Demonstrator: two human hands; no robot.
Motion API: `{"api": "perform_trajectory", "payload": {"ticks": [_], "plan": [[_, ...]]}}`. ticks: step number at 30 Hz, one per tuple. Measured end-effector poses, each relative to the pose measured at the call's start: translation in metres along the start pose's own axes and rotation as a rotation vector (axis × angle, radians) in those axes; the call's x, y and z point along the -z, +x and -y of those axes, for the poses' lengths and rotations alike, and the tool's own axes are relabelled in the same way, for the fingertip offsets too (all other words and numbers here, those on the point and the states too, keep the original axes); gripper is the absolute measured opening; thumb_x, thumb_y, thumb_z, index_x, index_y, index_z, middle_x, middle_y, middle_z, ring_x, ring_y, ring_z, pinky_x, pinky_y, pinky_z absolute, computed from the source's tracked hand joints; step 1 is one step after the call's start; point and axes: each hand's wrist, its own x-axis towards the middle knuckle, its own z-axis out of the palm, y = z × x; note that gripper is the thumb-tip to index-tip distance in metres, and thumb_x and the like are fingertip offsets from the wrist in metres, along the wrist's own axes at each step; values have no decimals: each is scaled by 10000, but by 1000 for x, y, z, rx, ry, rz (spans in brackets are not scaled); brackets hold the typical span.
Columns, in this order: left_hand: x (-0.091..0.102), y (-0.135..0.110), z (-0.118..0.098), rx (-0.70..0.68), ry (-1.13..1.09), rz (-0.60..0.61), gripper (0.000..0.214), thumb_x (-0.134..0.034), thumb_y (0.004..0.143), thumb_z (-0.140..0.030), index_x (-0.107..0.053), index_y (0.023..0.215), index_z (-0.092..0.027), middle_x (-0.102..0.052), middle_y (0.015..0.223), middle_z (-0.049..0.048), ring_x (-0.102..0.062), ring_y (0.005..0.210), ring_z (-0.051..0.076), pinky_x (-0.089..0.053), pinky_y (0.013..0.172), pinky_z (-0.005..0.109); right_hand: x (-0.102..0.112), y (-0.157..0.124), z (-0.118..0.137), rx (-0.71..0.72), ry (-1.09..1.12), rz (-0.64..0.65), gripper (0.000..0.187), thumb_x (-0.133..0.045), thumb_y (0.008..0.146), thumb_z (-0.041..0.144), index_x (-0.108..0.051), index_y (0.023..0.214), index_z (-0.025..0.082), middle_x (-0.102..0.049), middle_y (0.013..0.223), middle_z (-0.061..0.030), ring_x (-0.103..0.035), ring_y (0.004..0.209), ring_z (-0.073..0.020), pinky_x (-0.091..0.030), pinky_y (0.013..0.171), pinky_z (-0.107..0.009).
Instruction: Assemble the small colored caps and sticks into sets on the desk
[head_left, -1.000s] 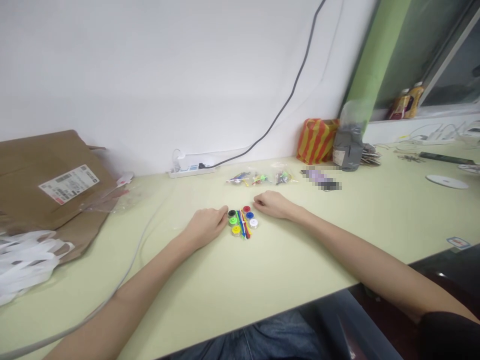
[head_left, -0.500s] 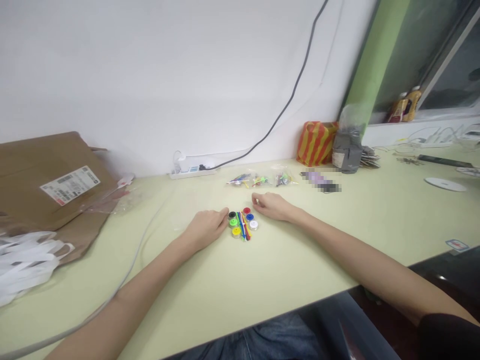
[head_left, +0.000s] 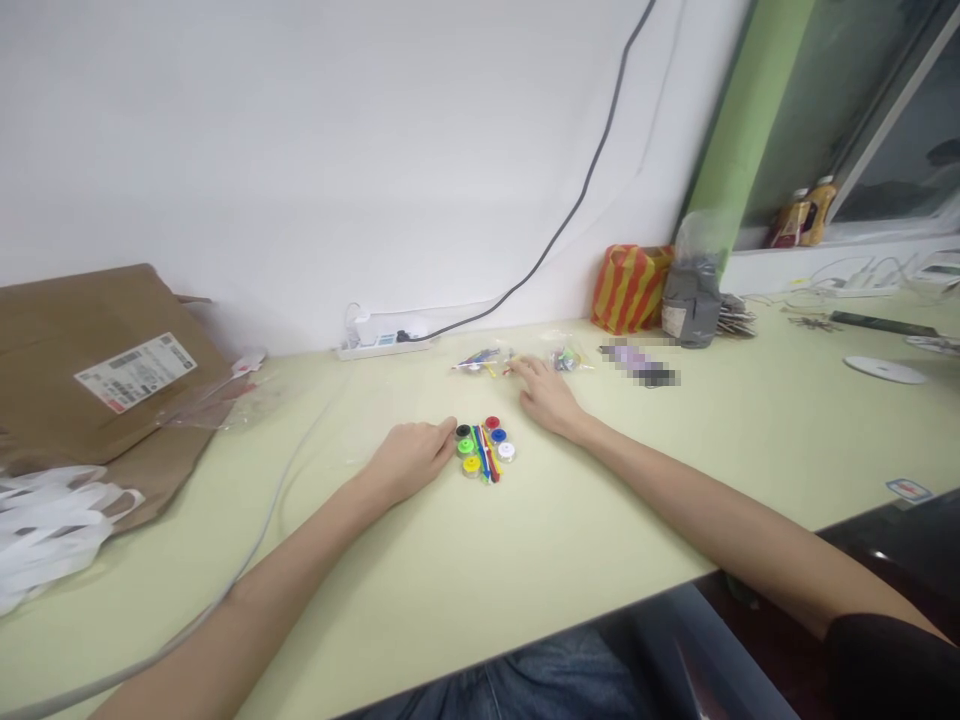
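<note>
My left hand (head_left: pixel 411 460) rests on the table with its fingers curled in, right beside a small clear pot with a black lid (head_left: pixel 463 431). Below that pot stand a green-lidded pot (head_left: pixel 466 447) and a yellow-lidded one (head_left: pixel 471 466). Across from them are pots with red (head_left: pixel 492 422), blue (head_left: pixel 499 436) and white lids (head_left: pixel 507 452). Several thin colored sticks (head_left: pixel 486 455) lie between the two rows. Farther back, my right hand (head_left: pixel 546 393) is open, fingers reaching over a small clear packet that it mostly covers. A packet of colored pieces (head_left: pixel 480 360) lies to its left, another (head_left: pixel 568 357) to its right.
A white power strip (head_left: pixel 382 346) lies along the wall. Cardboard packaging (head_left: pixel 112 360) and a white plastic bag (head_left: pixel 60 530) occupy the left side. At the back right stand a striped bag (head_left: pixel 630 288) and a grey bag (head_left: pixel 690 305). A grey cable (head_left: pixel 255 550) crosses the left.
My right hand has moved away from the pots toward the back, and its fingers now reach over the middle packet. My left hand, the pots and the sticks have stayed put.
</note>
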Motion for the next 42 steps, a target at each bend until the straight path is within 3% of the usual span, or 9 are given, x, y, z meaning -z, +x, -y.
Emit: {"api": "perform_trajectory", "payload": {"ticks": [4,11,17,19,22,25,29,37,42], "plan": [[0,0,0,2,8,4,271,-285,1007,-329,-514,905,-226,-625,687,46,-599,602,224,-304,559,315,-2,2,-8,-39,-33,92,599,-404,925,137,-376,1524,151,-354,1576,-137,-271,1456,-301,-230,1169,-430],[0,1,0,-6,35,15,281,-264,1012,-328,-511,919,-228,-632,695,45,-596,598,228,-285,551,317,6,1,-5,-44,-37,165,388,-404,943,150,-583,1287,130,-616,1270,-177,-557,1179,-282,-378,997,-382],[-1,1,1,-6,14,12,271,-276,1008,-321,-512,912,-228,-629,694,45,-599,602,225,-307,560,314,18,3,-3,-69,-21,122,292,-407,931,124,-625,1123,149,-674,1068,-145,-606,1022,-267,-406,857,-334],[-1,1,2,-6,7,10,270,-280,1008,-327,-508,904,-228,-621,686,43,-593,596,222,-304,556,313,20,4,-7,-96,-19,83,291,-402,954,161,-610,1157,149,-661,1089,-149,-593,1027,-273,-408,853,-339],[-1,1,1,-1,-11,3,264,-292,1007,-336,-506,895,-228,-609,671,40,-584,585,219,-300,550,313,20,4,-14,-67,-1,27,387,-483,968,287,-541,1333,172,-573,1292,-169,-512,1190,-311,-388,948,-379],[1,1,0,4,-16,10,257,-300,1002,-326,-514,900,-228,-610,672,38,-587,590,217,-310,559,309,18,2,-19,22,38,110,574,-558,951,415,-433,1473,210,-463,1440,-171,-461,1282,-322,-361,1021,-399],[1,1,-1,-1,19,30,274,-277,1006,-321,-520,922,-225,-627,697,46,-598,608,225,-312,567,312,19,2,-20,38,72,203,479,-533,969,371,-502,1412,191,-528,1338,-164,-554,1171,-274,-393,969,-341],[-1,0,1,-9,51,24,286,-260,1019,-334,-507,927,-225,-634,708,45,-598,607,217,-284,554,314,23,0,-9,27,41,106,351,-527,886,259,-582,1222,172,-598,1171,-138,-600,925,-240,-417,807,-316],[-2,1,2,-20,78,33,297,-236,1028,-335,-496,937,-225,-633,707,40,-603,614,220,-255,544,317,22,4,-11,-87,360,-157,236,-450,916,296,-576,1086,191,-661,985,-76,-599,845,-209,-437,779,-317]]}}
